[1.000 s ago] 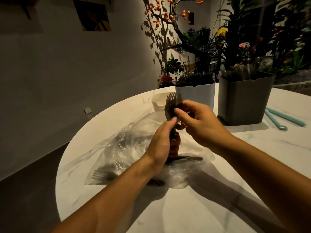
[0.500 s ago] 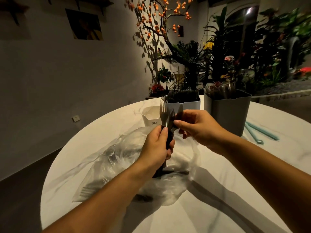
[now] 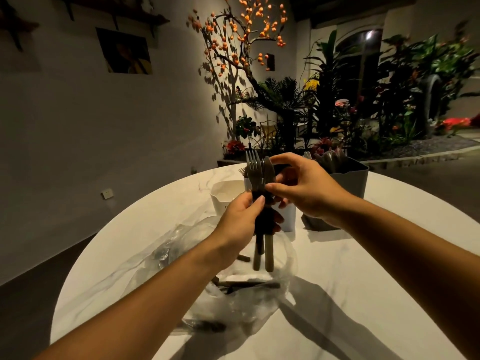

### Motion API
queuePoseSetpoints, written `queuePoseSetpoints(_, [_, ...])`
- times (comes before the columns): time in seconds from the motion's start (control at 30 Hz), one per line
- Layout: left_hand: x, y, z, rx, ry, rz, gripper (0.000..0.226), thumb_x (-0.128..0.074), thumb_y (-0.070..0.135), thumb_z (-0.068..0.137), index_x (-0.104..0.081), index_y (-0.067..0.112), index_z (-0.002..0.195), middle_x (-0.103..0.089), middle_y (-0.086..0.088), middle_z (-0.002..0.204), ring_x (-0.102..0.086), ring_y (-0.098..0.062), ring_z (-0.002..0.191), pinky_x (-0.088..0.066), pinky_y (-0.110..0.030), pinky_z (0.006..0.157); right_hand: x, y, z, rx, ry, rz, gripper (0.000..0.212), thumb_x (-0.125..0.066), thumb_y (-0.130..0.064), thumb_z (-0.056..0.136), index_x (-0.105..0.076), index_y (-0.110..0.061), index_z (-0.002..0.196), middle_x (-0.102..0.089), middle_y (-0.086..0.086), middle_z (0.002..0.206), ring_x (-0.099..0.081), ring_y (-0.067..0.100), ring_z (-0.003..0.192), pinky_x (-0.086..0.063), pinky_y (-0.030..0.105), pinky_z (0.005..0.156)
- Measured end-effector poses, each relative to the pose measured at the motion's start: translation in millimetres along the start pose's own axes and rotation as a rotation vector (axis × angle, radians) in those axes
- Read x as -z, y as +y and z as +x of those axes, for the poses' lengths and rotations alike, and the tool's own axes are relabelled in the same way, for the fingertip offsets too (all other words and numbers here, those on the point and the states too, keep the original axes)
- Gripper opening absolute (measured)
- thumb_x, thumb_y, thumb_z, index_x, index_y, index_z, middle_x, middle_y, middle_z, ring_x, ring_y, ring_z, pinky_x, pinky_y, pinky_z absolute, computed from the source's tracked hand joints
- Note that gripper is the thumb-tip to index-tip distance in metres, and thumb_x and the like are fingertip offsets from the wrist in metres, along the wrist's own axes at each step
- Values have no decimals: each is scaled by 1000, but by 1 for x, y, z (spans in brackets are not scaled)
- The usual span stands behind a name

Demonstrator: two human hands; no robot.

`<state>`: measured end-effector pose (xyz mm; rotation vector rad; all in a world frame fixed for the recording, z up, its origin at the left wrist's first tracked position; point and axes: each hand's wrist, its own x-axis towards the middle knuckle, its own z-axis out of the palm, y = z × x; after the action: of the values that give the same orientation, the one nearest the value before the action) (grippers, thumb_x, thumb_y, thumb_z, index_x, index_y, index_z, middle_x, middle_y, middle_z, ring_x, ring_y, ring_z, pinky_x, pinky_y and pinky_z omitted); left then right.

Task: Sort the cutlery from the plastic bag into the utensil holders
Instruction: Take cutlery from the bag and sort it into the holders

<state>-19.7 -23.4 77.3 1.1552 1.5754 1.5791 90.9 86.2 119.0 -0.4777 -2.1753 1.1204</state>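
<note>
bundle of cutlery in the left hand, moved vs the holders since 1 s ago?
Yes. The cutlery bundle in the left hand rose and shifted right, now overlapping the white holder.

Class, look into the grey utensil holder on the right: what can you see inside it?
Cutlery tops poke above the grey utensil holder's rim; too dark to name their type. Their lower parts are hidden by its wall and the right hand.

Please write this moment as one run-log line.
left hand: grips cutlery bundle upright | right hand: pinches knife | plastic bag: still holds cutlery
</note>
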Motion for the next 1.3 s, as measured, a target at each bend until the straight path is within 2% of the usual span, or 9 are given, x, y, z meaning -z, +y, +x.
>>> queuePoseSetpoints(0.17, [-14,8,12,34,6,36,27,-34,24,109,-54,16,126,-68,-2,93,-69,-19,86,-59,-41,90,17,-6,7,-1,-10,-47,40,-63,-8,91,-54,-18,129,-67,-1,92,-70,9,75,-54,17,57])
queuePoseSetpoints(0.23, [-20,12,20,32,11,34,24,-34,22,109,-53,18,123,-68,-5,93,-70,-22,87,-59,-43,91,26,-8,11,-16,3,-30,38,-60,-9,94,-54,-19,130,-66,-1,94,-69,12,78,-55,19,57])
queuePoseSetpoints(0.43, [-42,38,51,-28,8,91,23,-39,18,108,-55,22,124,-73,-4,100,-71,-22,101,-54,-44,99,60,-9,21,112,159,-226,62,-61,-12,95,-35,-39,144,-67,6,86,-68,15,77,-59,28,69])
queuePoseSetpoints(0.53, [-56,50,70,-91,5,242,21,-44,20,107,-57,25,122,-71,-1,113,-64,-20,112,-48,-45,104,80,-9,25,164,206,-285,55,-62,-10,93,-42,-36,137,-66,1,85,-68,13,78,-61,37,74])
queuePoseSetpoints(0.63, [-68,57,85,-128,-2,246,22,-45,17,106,-57,27,122,-69,3,112,-63,-14,110,-48,-37,98,96,-8,29,183,245,-313,51,-63,-7,92,-46,-34,132,-66,0,87,-69,14,80,-61,38,73])
queuePoseSetpoints(0.73, [-83,62,96,-140,-10,228,18,-43,18,107,-57,24,116,-66,7,98,-59,-5,91,-43,-30,88,111,-5,33,182,264,-341,52,-63,-6,92,-47,-34,133,-65,0,88,-68,14,82,-61,37,75])
queuePoseSetpoints(0.87, [-99,65,110,-157,2,152,22,-40,20,108,-59,22,118,-69,-3,113,-62,-19,110,-48,-38,98,126,-5,38,210,286,-312,52,-61,-3,93,-47,-31,134,-63,-1,92,-67,12,86,-61,34,77])
queuePoseSetpoints(1.03, [-99,77,133,-178,113,4,21,-36,14,108,-55,14,99,-60,0,83,-58,-14,84,-50,-36,90,145,-4,47,262,483,-390,56,-59,0,91,-43,-29,136,-58,-5,92,-64,12,85,-59,32,79])
queuePoseSetpoints(1.3, [-101,77,137,-117,75,-20,16,-34,14,109,-49,11,103,-59,-4,83,-58,-14,69,-52,-27,65,140,23,55,318,537,-709,65,-66,-1,86,-38,-27,138,-60,-1,96,-62,19,82,-58,42,70])
